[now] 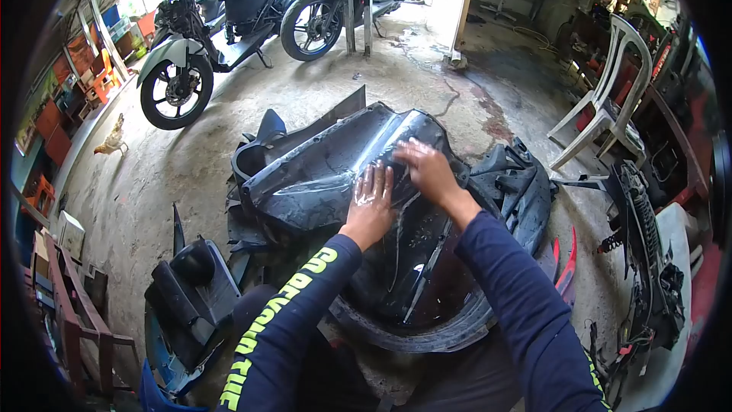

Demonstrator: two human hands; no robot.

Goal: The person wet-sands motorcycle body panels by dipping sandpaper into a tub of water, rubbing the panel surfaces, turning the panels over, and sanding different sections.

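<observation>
A wet black plastic motorbike body panel (320,152) lies in front of me, glossy with water and whitish streaks. My left hand (370,204) rests flat on it with fingers stretched out and white suds on its back. Just to the right and a little higher, my right hand (433,174) is over the same panel, its fingers extended to the left and slightly blurred; I see nothing held in it. Below the panel sits a round black basin (427,342) with dark, wet contents showing inside its rim.
More dark body panels lie at the right (518,187) and lower left (194,290). A plastic chair (610,99) stands at right, near a stripped black part (648,259). Two scooters, one partly stripped scooter (179,69), and a chicken (113,139) are farther off.
</observation>
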